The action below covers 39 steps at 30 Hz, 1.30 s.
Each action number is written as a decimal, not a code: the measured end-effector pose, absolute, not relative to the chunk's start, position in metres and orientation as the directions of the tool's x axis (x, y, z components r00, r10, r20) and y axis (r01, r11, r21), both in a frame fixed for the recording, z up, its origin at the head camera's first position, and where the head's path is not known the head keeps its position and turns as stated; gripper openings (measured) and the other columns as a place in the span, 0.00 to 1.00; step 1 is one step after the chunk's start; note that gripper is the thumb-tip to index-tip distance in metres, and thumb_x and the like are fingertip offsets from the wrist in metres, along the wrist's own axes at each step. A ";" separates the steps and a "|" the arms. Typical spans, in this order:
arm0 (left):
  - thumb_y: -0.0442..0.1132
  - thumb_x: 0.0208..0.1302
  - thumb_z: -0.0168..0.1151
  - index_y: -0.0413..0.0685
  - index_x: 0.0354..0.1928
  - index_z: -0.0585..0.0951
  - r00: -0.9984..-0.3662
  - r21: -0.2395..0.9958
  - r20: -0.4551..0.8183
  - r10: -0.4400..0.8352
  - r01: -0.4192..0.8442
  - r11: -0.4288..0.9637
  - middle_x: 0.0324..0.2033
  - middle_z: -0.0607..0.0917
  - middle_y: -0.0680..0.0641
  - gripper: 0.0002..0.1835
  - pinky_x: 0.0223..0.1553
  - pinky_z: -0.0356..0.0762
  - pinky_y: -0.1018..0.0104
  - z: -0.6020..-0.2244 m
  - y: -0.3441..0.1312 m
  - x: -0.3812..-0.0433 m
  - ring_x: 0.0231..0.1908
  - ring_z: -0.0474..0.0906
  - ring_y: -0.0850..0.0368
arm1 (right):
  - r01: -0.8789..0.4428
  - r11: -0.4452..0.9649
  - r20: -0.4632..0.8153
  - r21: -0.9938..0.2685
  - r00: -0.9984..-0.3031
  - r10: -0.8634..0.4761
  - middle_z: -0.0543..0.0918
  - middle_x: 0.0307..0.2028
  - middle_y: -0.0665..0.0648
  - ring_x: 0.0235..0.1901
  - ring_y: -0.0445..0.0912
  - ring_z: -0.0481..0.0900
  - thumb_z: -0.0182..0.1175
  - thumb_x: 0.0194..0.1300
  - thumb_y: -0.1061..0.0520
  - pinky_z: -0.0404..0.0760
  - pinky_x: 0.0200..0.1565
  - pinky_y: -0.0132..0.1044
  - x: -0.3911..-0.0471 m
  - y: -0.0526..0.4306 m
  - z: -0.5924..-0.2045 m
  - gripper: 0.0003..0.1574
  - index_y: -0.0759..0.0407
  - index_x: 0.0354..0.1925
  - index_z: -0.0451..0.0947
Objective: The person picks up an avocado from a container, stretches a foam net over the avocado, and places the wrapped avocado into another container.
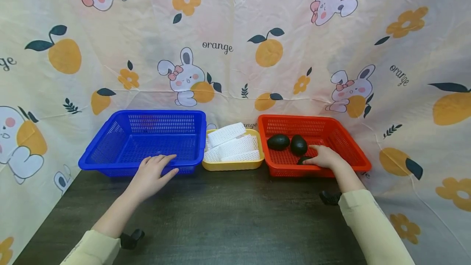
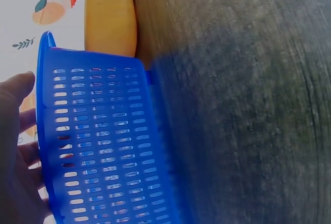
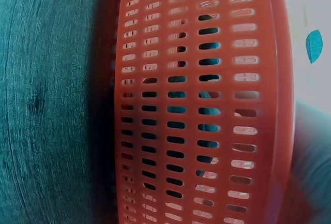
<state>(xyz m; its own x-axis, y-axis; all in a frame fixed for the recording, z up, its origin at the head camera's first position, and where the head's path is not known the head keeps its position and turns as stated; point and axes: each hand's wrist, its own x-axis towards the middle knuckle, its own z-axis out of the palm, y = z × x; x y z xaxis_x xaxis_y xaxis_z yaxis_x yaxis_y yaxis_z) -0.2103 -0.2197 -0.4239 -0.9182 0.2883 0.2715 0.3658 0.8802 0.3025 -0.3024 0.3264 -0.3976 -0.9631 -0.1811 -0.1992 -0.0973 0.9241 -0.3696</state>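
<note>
My right hand [image 1: 324, 157] reaches over the front wall of the red basket [image 1: 353, 156] and grips a dark avocado [image 1: 303, 160], mostly hidden by the fingers and the rim. Two more dark avocados lie close by in that basket, one beside the hand [image 1: 299, 145] and one farther left [image 1: 278, 142]. In the right wrist view, the slotted red wall covers most of the hand, with dark patches showing through. My left hand [image 1: 151, 176] hovers at the front rim of the blue basket [image 1: 106, 166], fingers spread loosely and holding nothing.
Between the baskets stands a yellow tray [image 1: 232, 166] with several white foam net sleeves [image 1: 235, 147]. All three containers stand along the back of the dark wooden table [image 1: 235, 216], against a printed cloth [image 1: 228, 11]. Each wrist wears a black strap-on camera.
</note>
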 end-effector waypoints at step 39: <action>0.40 0.66 0.61 0.47 0.53 0.82 -0.888 0.404 0.407 0.215 0.386 0.830 0.44 0.83 0.42 0.15 0.56 0.52 0.36 -0.436 -0.219 -0.211 0.50 0.75 0.40 | -0.109 0.901 -0.296 -0.420 -0.922 -0.250 0.78 0.47 0.67 0.42 0.56 0.72 0.65 0.58 0.50 0.72 0.46 0.51 -0.310 0.328 -0.402 0.28 0.68 0.51 0.77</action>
